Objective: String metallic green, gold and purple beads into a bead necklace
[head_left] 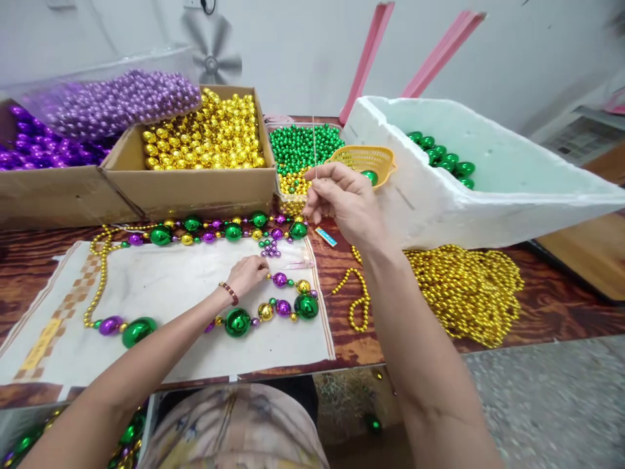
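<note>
My right hand (349, 198) is raised over the table, thumb and forefinger pinched on a thin, pale, upright needle or thread (314, 146); I cannot tell which. Lower and to the left, my left hand (248, 275) is closed on the end of a bead string (280, 279), its fingertips partly hidden. This string has small and large purple, gold and green beads and curves across a white cloth (161, 277). My left forearm covers part of it. Just beyond the left hand lies a cluster of small purple and green beads (270, 249).
Behind stand a cardboard box of gold beads (195, 189), purple beads (53, 146) and a tub of green beads (305, 146). A yellow basket (383, 156) and white foam box (405, 215) are on the right. Gold bead chains (459, 293) lie in front of the foam box.
</note>
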`<move>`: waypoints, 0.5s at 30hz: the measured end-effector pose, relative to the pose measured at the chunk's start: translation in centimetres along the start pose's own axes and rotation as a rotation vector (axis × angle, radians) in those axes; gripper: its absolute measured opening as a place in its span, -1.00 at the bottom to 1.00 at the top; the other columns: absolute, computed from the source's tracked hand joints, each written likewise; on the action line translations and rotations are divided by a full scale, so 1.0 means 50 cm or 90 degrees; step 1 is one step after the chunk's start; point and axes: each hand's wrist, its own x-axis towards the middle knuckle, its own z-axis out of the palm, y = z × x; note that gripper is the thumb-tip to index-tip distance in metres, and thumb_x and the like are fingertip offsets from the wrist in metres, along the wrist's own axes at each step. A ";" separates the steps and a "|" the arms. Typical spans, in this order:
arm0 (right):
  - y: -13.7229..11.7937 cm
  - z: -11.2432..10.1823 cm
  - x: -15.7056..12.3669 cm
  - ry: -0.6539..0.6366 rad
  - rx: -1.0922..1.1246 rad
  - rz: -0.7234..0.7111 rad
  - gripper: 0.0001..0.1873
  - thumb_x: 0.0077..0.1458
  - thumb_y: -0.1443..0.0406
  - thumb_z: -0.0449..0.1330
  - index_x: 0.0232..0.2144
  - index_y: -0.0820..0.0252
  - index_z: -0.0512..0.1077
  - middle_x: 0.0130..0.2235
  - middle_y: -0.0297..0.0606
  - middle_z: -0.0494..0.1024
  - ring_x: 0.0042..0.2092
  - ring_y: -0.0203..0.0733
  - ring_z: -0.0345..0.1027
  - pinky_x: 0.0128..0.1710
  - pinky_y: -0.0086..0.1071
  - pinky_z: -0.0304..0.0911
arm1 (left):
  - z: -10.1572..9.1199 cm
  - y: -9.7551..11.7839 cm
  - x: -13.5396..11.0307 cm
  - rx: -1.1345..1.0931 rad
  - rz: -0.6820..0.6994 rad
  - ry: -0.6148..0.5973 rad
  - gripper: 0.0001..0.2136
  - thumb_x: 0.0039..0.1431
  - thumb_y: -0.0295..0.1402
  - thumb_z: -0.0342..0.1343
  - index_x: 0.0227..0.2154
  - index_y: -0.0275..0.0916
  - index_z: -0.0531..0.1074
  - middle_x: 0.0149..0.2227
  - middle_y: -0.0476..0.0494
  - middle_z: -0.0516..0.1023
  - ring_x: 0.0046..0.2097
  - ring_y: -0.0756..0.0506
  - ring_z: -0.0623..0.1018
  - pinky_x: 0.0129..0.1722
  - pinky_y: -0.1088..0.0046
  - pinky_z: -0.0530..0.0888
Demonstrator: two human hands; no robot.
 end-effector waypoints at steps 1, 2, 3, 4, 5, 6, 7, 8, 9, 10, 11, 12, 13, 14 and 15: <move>0.006 0.007 0.001 -0.004 0.005 0.002 -0.83 0.21 0.19 0.23 -0.27 0.17 0.38 -0.49 -0.42 0.45 -0.49 -0.36 0.45 -0.63 -0.55 0.25 | -0.002 -0.004 -0.002 0.004 -0.007 -0.004 -0.79 0.17 -0.37 0.02 -0.36 -0.18 0.59 -0.22 -0.18 0.66 -0.12 -0.21 0.58 -0.15 0.34 0.42; 0.012 0.014 0.002 -0.006 0.009 0.004 -0.82 0.20 0.18 0.24 -0.29 0.18 0.39 -0.48 -0.40 0.46 -0.48 -0.35 0.47 -0.63 -0.55 0.25 | -0.004 -0.007 -0.005 0.009 -0.014 -0.008 -0.78 0.17 -0.36 0.02 -0.34 -0.18 0.59 -0.22 -0.17 0.66 -0.13 -0.21 0.58 -0.16 0.35 0.42; 0.018 0.020 0.003 -0.006 0.013 0.005 -0.80 0.18 0.17 0.25 -0.30 0.18 0.40 -0.48 -0.39 0.48 -0.48 -0.34 0.48 -0.64 -0.55 0.24 | -0.006 -0.011 -0.007 0.013 -0.021 -0.012 -0.78 0.18 -0.36 0.01 -0.33 -0.17 0.59 -0.23 -0.17 0.67 -0.13 -0.21 0.59 -0.17 0.35 0.42; 0.024 0.026 0.003 -0.007 0.016 0.007 -0.79 0.18 0.16 0.26 -0.30 0.18 0.40 -0.48 -0.39 0.49 -0.49 -0.34 0.49 -0.65 -0.56 0.23 | -0.008 -0.015 -0.009 0.018 -0.028 -0.016 -0.77 0.18 -0.35 0.01 -0.32 -0.18 0.60 -0.22 -0.18 0.67 -0.13 -0.22 0.59 -0.17 0.34 0.42; 0.029 0.031 0.002 -0.012 0.016 0.008 -0.79 0.17 0.15 0.26 -0.30 0.17 0.41 -0.49 -0.40 0.49 -0.50 -0.35 0.48 -0.66 -0.56 0.22 | -0.010 -0.019 -0.011 0.023 -0.035 -0.021 -0.77 0.19 -0.35 0.01 -0.31 -0.18 0.60 -0.22 -0.19 0.67 -0.12 -0.22 0.59 -0.17 0.34 0.42; 0.033 0.036 0.001 -0.016 0.013 0.008 -0.78 0.17 0.14 0.26 -0.30 0.17 0.41 -0.50 -0.41 0.50 -0.52 -0.36 0.47 -0.67 -0.57 0.20 | -0.012 -0.023 -0.012 0.026 -0.042 -0.025 -0.77 0.19 -0.35 0.01 -0.30 -0.18 0.60 -0.21 -0.19 0.67 -0.11 -0.23 0.59 -0.17 0.34 0.42; 0.037 0.040 -0.001 -0.019 0.007 0.009 -0.77 0.17 0.13 0.27 -0.30 0.16 0.42 -0.51 -0.42 0.50 -0.53 -0.37 0.46 -0.67 -0.57 0.19 | -0.013 -0.027 -0.013 0.029 -0.049 -0.030 -0.77 0.19 -0.35 0.01 -0.30 -0.18 0.60 -0.20 -0.20 0.67 -0.10 -0.23 0.59 -0.17 0.34 0.42; 0.039 0.044 -0.004 -0.019 0.000 0.008 -0.77 0.17 0.11 0.27 -0.30 0.15 0.42 -0.52 -0.44 0.49 -0.55 -0.38 0.45 -0.68 -0.57 0.18 | -0.014 -0.032 -0.014 0.030 -0.054 -0.036 -0.77 0.19 -0.34 0.02 -0.29 -0.18 0.60 -0.20 -0.20 0.67 -0.10 -0.23 0.59 -0.16 0.34 0.42; 0.040 0.047 -0.006 -0.015 -0.007 0.006 -0.76 0.17 0.10 0.27 -0.29 0.14 0.42 -0.53 -0.46 0.48 -0.56 -0.39 0.43 -0.67 -0.57 0.18 | -0.014 -0.035 -0.014 0.030 -0.059 -0.041 -0.77 0.20 -0.34 0.02 -0.29 -0.18 0.60 -0.20 -0.20 0.67 -0.09 -0.23 0.59 -0.16 0.34 0.42; 0.041 0.049 -0.009 -0.005 -0.013 0.002 -0.75 0.18 0.08 0.28 -0.29 0.13 0.42 -0.54 -0.47 0.47 -0.56 -0.40 0.41 -0.67 -0.57 0.19 | -0.014 -0.039 -0.014 0.030 -0.063 -0.045 -0.77 0.20 -0.34 0.02 -0.28 -0.18 0.60 -0.20 -0.19 0.67 -0.09 -0.22 0.59 -0.16 0.35 0.42; 0.040 0.050 -0.013 0.007 -0.016 -0.004 -0.74 0.17 0.07 0.28 -0.29 0.12 0.42 -0.54 -0.48 0.46 -0.57 -0.42 0.40 -0.66 -0.57 0.20 | -0.015 -0.041 -0.015 0.029 -0.065 -0.049 -0.77 0.20 -0.33 0.02 -0.28 -0.18 0.60 -0.21 -0.19 0.67 -0.09 -0.22 0.59 -0.16 0.35 0.43; 0.039 0.051 -0.016 0.021 -0.017 -0.012 -0.72 0.17 0.05 0.28 -0.29 0.11 0.42 -0.54 -0.49 0.45 -0.57 -0.43 0.38 -0.65 -0.57 0.20 | -0.015 -0.043 -0.015 0.027 -0.067 -0.052 -0.77 0.20 -0.33 0.02 -0.28 -0.17 0.60 -0.21 -0.19 0.67 -0.10 -0.21 0.59 -0.16 0.36 0.43; 0.038 0.052 -0.019 0.032 -0.016 -0.020 -0.71 0.17 0.04 0.29 -0.28 0.11 0.42 -0.54 -0.49 0.44 -0.57 -0.43 0.37 -0.65 -0.57 0.20 | -0.015 -0.045 -0.015 0.026 -0.067 -0.054 -0.77 0.21 -0.33 0.02 -0.27 -0.17 0.60 -0.22 -0.18 0.66 -0.10 -0.21 0.59 -0.16 0.36 0.43; 0.037 0.052 -0.022 0.041 -0.013 -0.028 -0.71 0.17 0.03 0.29 -0.28 0.10 0.42 -0.54 -0.49 0.44 -0.57 -0.43 0.37 -0.65 -0.57 0.20 | -0.016 -0.046 -0.015 0.024 -0.067 -0.055 -0.77 0.21 -0.32 0.02 -0.26 -0.17 0.60 -0.21 -0.18 0.66 -0.10 -0.21 0.58 -0.16 0.36 0.43; 0.035 0.052 -0.025 0.045 -0.011 -0.032 -0.70 0.17 0.03 0.29 -0.28 0.10 0.42 -0.54 -0.48 0.44 -0.57 -0.43 0.37 -0.65 -0.56 0.19 | -0.016 -0.047 -0.014 0.022 -0.068 -0.056 -0.77 0.21 -0.32 0.02 -0.26 -0.18 0.60 -0.21 -0.18 0.66 -0.10 -0.21 0.58 -0.17 0.36 0.42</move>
